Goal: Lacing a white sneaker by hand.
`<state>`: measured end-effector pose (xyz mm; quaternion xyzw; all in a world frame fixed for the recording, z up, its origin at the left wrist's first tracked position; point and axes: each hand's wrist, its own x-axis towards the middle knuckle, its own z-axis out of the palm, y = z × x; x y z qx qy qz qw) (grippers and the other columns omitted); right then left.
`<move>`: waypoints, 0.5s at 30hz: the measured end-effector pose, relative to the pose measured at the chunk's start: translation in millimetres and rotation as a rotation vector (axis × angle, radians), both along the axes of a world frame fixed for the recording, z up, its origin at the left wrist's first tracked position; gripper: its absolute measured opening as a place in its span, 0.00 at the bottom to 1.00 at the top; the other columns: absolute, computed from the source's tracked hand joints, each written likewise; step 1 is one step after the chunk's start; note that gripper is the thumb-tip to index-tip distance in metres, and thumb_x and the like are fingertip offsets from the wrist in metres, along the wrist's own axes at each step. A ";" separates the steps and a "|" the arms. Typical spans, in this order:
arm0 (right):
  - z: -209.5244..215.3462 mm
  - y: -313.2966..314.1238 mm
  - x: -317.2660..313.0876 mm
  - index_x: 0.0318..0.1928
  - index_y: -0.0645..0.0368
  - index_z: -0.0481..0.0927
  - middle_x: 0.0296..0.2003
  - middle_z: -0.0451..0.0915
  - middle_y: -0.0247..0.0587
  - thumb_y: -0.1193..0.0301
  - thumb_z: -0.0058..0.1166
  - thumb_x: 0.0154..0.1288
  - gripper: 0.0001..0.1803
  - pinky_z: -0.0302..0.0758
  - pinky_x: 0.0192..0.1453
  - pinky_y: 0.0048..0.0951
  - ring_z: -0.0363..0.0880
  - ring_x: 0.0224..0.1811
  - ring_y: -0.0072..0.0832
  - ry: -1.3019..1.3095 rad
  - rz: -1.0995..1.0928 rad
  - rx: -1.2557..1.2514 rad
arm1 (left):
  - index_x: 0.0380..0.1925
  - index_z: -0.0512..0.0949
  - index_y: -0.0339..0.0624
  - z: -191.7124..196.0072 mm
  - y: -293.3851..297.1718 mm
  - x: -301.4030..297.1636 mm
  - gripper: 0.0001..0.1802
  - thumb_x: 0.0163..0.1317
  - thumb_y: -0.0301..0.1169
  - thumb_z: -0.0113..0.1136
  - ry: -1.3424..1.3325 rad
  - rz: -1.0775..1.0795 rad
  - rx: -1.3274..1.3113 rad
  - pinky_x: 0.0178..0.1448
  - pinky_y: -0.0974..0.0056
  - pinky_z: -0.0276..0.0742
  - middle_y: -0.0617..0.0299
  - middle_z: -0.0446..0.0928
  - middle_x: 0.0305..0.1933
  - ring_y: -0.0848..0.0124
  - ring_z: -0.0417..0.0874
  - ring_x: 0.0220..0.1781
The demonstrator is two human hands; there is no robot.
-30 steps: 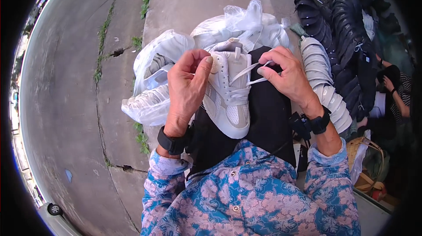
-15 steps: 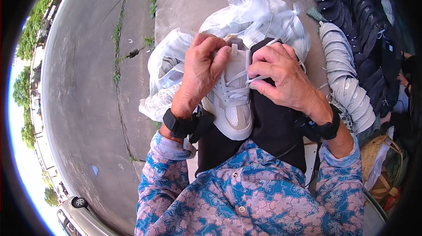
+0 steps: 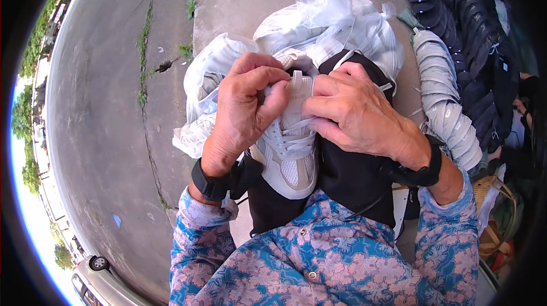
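A white and beige sneaker [image 3: 289,172] rests on my lap with its toe toward me and its tongue [image 3: 297,103] upright. White shoelace [image 3: 297,145] criss-crosses the front of it. My left hand [image 3: 242,109] is closed at the left edge of the shoe's opening, thumb against the upper; the fingertips are partly hidden. On the other side, my right hand [image 3: 359,115] pinches the shoelace beside the tongue, its knuckles bent over the right eyelet edge. Both wrists wear black straps.
White plastic bags [image 3: 342,27] with pale contents lie beyond my knees. A stack of nested pale shoe parts [image 3: 444,98] and rows of black ones [image 3: 476,38] run along the right. A wicker basket [image 3: 484,189] stands near right; a car [image 3: 105,283] is at lower left.
The sneaker and both hands have shifted slightly toward me and left. My right hand has moved in closer to the tongue with the shoelace.
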<state>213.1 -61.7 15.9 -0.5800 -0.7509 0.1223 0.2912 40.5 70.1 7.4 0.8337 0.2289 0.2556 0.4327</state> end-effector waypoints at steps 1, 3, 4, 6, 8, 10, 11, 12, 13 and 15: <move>4.1 -0.9 -1.1 0.38 0.54 0.79 0.32 0.73 0.35 0.73 0.64 0.51 0.12 0.64 0.51 0.38 0.76 0.39 0.33 -0.028 0.037 -0.016 | 0.33 0.83 0.36 1.4 -3.6 -3.4 0.06 0.56 0.24 0.63 -0.017 -0.012 0.062 0.46 0.64 0.77 0.55 0.78 0.42 0.64 0.80 0.43; 6.5 -2.1 -1.2 0.34 0.56 0.77 0.32 0.72 0.36 0.74 0.63 0.52 0.09 0.64 0.51 0.38 0.74 0.39 0.34 -0.072 0.083 -0.066 | 0.33 0.83 0.37 2.3 -7.0 -5.1 0.06 0.57 0.25 0.62 -0.046 -0.008 0.094 0.46 0.64 0.77 0.55 0.79 0.41 0.65 0.81 0.41; 3.4 -0.9 -1.0 0.34 0.56 0.77 0.32 0.72 0.36 0.74 0.63 0.52 0.09 0.64 0.51 0.38 0.74 0.39 0.34 -0.068 0.089 -0.076 | 0.33 0.83 0.37 -1.4 -5.5 -4.3 0.06 0.57 0.25 0.62 -0.042 -0.003 0.083 0.46 0.64 0.77 0.55 0.79 0.41 0.65 0.81 0.41; -4.1 5.0 0.1 0.34 0.57 0.76 0.34 0.72 0.38 0.74 0.61 0.54 0.08 0.63 0.51 0.39 0.73 0.41 0.35 0.011 0.003 0.076 | 0.34 0.83 0.37 -10.6 5.1 1.2 0.06 0.58 0.26 0.61 -0.051 0.039 -0.006 0.46 0.64 0.77 0.55 0.79 0.41 0.64 0.81 0.43; -6.6 6.0 -2.0 0.34 0.58 0.75 0.37 0.72 0.39 0.74 0.60 0.57 0.07 0.63 0.52 0.39 0.73 0.44 0.35 -0.036 -0.025 0.049 | 0.34 0.83 0.36 -18.9 10.0 5.2 0.07 0.59 0.26 0.60 -0.061 0.034 0.041 0.47 0.65 0.77 0.55 0.79 0.41 0.64 0.80 0.44; -9.8 7.1 0.0 0.35 0.58 0.75 0.36 0.73 0.38 0.74 0.59 0.59 0.06 0.64 0.52 0.39 0.74 0.43 0.35 0.003 -0.072 0.062 | 0.36 0.83 0.36 -27.8 13.5 10.3 0.09 0.64 0.28 0.54 -0.045 0.003 0.042 0.50 0.63 0.75 0.55 0.79 0.45 0.66 0.80 0.46; -7.4 8.8 2.0 0.35 0.58 0.75 0.36 0.73 0.38 0.74 0.59 0.59 0.06 0.64 0.52 0.39 0.74 0.43 0.35 0.000 -0.071 0.068 | 0.36 0.83 0.37 -28.9 14.4 11.2 0.09 0.65 0.28 0.54 -0.042 0.003 0.044 0.51 0.63 0.75 0.55 0.79 0.44 0.66 0.80 0.46; -4.7 7.6 3.1 0.35 0.58 0.75 0.33 0.74 0.37 0.74 0.59 0.59 0.06 0.65 0.51 0.39 0.74 0.41 0.36 0.013 -0.058 0.040 | 0.36 0.83 0.37 -29.3 13.5 11.5 0.09 0.65 0.28 0.54 -0.041 0.002 0.043 0.51 0.63 0.75 0.55 0.79 0.44 0.66 0.80 0.46; -1.5 6.3 4.4 0.35 0.58 0.75 0.31 0.74 0.36 0.74 0.58 0.60 0.05 0.65 0.51 0.39 0.75 0.40 0.36 0.027 -0.047 0.014 | 0.36 0.83 0.37 -29.0 12.7 11.9 0.09 0.64 0.28 0.55 -0.034 0.021 0.029 0.50 0.63 0.76 0.55 0.79 0.44 0.65 0.80 0.46; 6.3 3.9 9.6 0.34 0.57 0.74 0.28 0.74 0.36 0.75 0.58 0.60 0.05 0.66 0.51 0.40 0.75 0.37 0.37 0.129 -0.045 0.003 | 0.36 0.82 0.37 -26.7 11.3 12.8 0.08 0.64 0.28 0.55 -0.022 0.038 0.021 0.50 0.64 0.76 0.54 0.79 0.43 0.65 0.81 0.45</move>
